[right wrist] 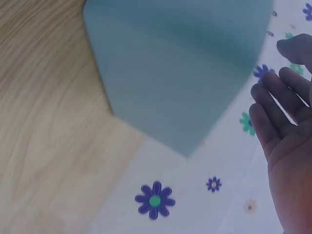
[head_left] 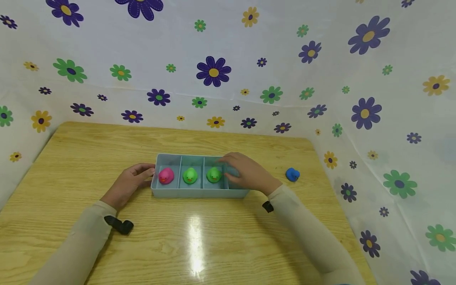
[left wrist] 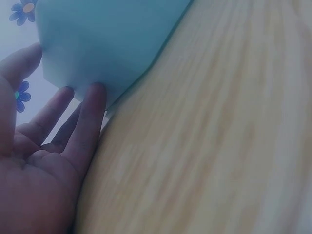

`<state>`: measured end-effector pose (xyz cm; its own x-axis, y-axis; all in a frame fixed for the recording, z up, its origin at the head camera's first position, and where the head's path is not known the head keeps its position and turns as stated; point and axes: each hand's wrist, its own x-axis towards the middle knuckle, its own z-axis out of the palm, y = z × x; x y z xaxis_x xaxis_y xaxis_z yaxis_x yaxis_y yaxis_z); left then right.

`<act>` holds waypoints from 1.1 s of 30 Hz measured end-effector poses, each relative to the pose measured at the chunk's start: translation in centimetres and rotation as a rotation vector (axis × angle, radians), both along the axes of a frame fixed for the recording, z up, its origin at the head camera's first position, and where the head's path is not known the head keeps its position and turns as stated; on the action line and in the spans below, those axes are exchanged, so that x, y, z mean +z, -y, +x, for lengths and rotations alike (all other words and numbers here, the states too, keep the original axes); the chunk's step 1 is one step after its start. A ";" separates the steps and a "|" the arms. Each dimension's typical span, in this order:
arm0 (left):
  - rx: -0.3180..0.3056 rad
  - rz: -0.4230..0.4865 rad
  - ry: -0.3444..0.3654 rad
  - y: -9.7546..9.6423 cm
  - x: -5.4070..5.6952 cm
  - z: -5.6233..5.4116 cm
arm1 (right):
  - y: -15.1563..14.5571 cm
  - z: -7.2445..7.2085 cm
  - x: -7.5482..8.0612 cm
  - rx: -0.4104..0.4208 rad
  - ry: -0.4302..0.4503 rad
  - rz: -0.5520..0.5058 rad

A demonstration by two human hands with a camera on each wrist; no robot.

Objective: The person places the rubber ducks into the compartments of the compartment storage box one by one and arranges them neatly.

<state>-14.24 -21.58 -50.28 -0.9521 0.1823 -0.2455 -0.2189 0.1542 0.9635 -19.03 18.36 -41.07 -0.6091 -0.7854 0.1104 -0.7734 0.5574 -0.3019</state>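
Note:
A light blue divided box (head_left: 199,193) lies lengthwise on the table. In its leftmost compartment sits a pink rubber duck (head_left: 166,176). The compartment beside it has a green rubber duck (head_left: 190,176), and another green duck (head_left: 214,175) is in the third. My left hand (head_left: 130,182) touches the box's left end with extended fingertips (left wrist: 92,92). Over the right part of the box is my right hand (head_left: 249,172), its fingers relaxed and spread near the third duck; the right wrist view shows nothing in it. It partly hides the rightmost compartment.
A blue rubber duck (head_left: 293,174) rests on the wooden table (head_left: 160,237), right of the box. Flower-printed white sheets (head_left: 213,43) stand behind the table and along its sides. Dark straps (head_left: 119,225) are on both wrists.

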 end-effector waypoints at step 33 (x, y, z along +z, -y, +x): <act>0.001 -0.014 -0.018 0.2 -0.7 -0.2 | -18.1 0.1 -2.3 -0.486 0.070 -0.205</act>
